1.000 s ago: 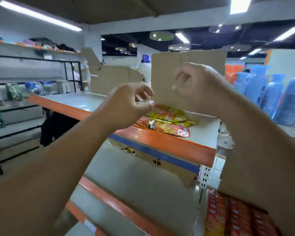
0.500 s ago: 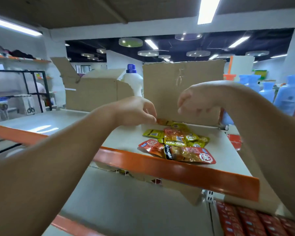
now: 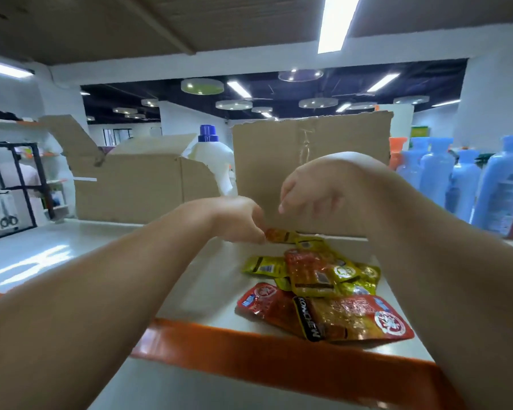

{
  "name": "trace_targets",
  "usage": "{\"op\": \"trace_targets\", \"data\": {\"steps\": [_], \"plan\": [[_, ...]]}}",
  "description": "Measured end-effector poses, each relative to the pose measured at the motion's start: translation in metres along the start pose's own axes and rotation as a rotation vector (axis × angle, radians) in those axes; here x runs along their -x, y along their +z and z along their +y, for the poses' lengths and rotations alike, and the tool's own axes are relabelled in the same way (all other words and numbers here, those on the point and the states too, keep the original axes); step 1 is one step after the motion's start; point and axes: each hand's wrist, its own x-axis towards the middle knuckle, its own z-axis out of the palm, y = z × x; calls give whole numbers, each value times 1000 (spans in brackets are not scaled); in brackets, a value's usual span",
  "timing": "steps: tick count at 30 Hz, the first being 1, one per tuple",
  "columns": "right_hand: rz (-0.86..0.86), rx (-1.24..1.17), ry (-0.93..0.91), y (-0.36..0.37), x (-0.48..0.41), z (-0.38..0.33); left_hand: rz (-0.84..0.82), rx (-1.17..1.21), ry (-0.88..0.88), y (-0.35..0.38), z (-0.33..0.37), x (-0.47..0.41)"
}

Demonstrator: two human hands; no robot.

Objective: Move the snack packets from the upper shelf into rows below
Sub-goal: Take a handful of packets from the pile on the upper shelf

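Note:
A loose pile of red, orange and yellow-green snack packets (image 3: 323, 287) lies on the white upper shelf (image 3: 190, 291), close to its orange front edge (image 3: 279, 350). At the far side of the pile my left hand (image 3: 237, 218) pinches the end of an orange packet (image 3: 279, 234). My right hand (image 3: 311, 187) hovers just above and behind the pile, fingers hanging loosely curled, holding nothing.
A torn cardboard sheet (image 3: 311, 149) stands upright behind the packets. An open cardboard box (image 3: 137, 182) and a white bottle with a blue cap (image 3: 209, 152) sit to its left. Blue bottles (image 3: 462, 179) line the right. A black rack (image 3: 12, 184) stands far left.
The view has risen and come closer to the upper shelf. Both hands have dropped toward the pile, and my left hand has taken hold of a packet's end.

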Motion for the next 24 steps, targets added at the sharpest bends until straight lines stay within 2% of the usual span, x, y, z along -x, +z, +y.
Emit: {"op": "trace_targets", "data": {"steps": [6,10,17,21,24], "plan": [[-49,-200,249,24,-33,14,-35,-183,157,6,-6,-44],[-91,-149,349,40,-28,16,-73,-238,273,25,-21,-64],[-270,1,412,52,-27,-17,-91,-190,351,27,-28,-64],[-243,51,367,59,-33,-23,-119,-181,393,26,-26,-59],[-189,-28,267,63,-35,-19,-93,-98,395,22,-32,-61]]}}
